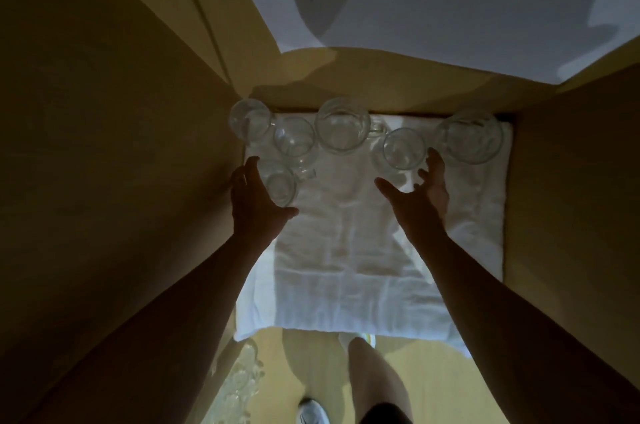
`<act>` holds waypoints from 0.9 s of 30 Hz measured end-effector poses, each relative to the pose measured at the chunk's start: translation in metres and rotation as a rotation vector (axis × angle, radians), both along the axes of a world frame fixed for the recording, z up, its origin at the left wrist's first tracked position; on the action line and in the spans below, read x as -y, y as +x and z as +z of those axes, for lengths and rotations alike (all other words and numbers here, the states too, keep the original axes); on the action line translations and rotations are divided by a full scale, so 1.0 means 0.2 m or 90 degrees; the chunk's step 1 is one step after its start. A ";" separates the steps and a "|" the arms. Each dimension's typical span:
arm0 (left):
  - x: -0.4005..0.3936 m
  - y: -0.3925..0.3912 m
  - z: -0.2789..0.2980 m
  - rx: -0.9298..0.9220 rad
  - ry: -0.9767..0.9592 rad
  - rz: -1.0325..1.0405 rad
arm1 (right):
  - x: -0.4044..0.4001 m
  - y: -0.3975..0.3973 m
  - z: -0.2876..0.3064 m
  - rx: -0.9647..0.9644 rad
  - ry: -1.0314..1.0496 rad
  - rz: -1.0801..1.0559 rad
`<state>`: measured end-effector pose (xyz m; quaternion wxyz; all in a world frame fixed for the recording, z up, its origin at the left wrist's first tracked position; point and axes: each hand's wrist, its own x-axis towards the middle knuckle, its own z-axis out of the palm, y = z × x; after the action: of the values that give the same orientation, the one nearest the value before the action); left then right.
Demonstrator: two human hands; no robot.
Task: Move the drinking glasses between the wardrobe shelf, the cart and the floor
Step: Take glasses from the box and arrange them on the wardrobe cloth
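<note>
Several clear drinking glasses stand along the back of the wardrobe shelf on a white towel (pixel 346 250). My left hand (pixel 254 198) holds a small glass (pixel 281 185) at the shelf's left side, fingers behind it and thumb in front. My right hand (pixel 420 189) is spread with fingers apart just in front of another glass (pixel 403 148), thumb to its left and fingers at its right; I cannot tell whether it touches. A wider glass (pixel 343 125) stands at the back middle, and a large one (pixel 471 136) at the back right.
Wooden wardrobe walls (pixel 121 146) close in the shelf on the left and right. Two more glasses (pixel 251 122) stand in the back left corner. Below the shelf edge, more glassware (pixel 242 385) stands on the wooden floor beside my leg (pixel 374 378) and shoe.
</note>
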<state>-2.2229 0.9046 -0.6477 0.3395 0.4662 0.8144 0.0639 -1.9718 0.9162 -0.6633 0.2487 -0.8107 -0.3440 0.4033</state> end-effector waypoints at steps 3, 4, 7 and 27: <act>0.00 0.01 -0.02 0.000 0.030 0.014 | -0.02 0.00 -0.04 -0.003 0.028 0.012; 0.00 0.01 -0.01 0.003 0.036 0.015 | -0.03 0.00 -0.04 -0.003 0.032 0.020; 0.02 0.01 0.02 0.009 0.045 0.025 | -0.06 -0.02 -0.05 -0.010 0.049 0.010; 0.35 0.20 0.56 0.070 0.061 -0.122 | 0.30 0.06 0.44 -0.012 0.062 0.025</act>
<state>-2.1821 0.8350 -0.5357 0.3657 0.5534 0.7422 0.0959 -1.9594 0.8564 -0.5762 0.2831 -0.7868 -0.3770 0.3983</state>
